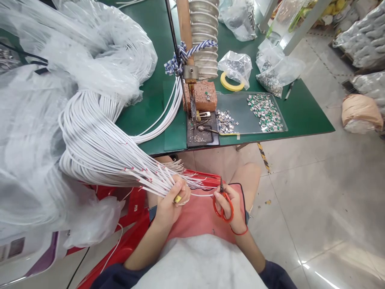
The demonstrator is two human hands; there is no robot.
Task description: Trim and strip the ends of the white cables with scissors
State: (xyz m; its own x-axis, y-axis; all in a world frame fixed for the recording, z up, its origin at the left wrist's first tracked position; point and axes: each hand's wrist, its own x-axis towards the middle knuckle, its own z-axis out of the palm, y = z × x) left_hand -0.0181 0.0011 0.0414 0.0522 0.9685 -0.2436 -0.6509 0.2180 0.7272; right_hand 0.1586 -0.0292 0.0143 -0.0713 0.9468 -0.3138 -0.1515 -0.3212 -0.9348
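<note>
Before the counter [311, 120], left grip [174, 196] clenches white cables [99, 136], likely light, springy, best held near their ends; right grip [233, 200] encloses scissors [222, 191].

Two hands are in view, one left hand [176, 194] and one right hand [227, 199], with one pair of scissors [231, 206]. White cables [90, 128] at left are too many to count. One worktop [306, 116] carries one brick [202, 98], one roll of yellow tape [234, 86], one pen [289, 90] and, at far right, three clear bags [236, 66]. One tray [236, 103] holds two heaps of small parts [266, 113], uncountable singly. One ridged hose [204, 36] hangs beside one wooden pole [184, 24].
</note>
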